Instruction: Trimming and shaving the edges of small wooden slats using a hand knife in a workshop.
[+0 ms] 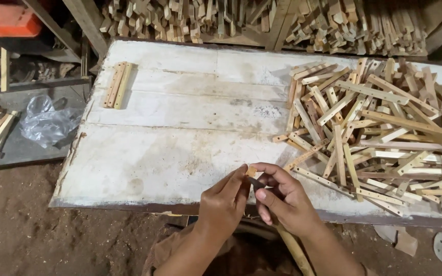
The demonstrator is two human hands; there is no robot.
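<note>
My left hand (224,204) and my right hand (284,198) meet over the front edge of a white painted board (180,117). Together they hold one slim wooden strip (252,172): its pale end shows between the fingertips, and its length runs down under my right hand toward my lap (295,250). A big loose heap of similar wooden strips (379,133) lies on the board just right of my right hand.
Three strips lie side by side (118,85) at the board's far left. More cut wood is stacked along the back (262,20). A crumpled plastic bag (47,122) and a red box (7,19) sit left. Below is a dirt floor (21,230).
</note>
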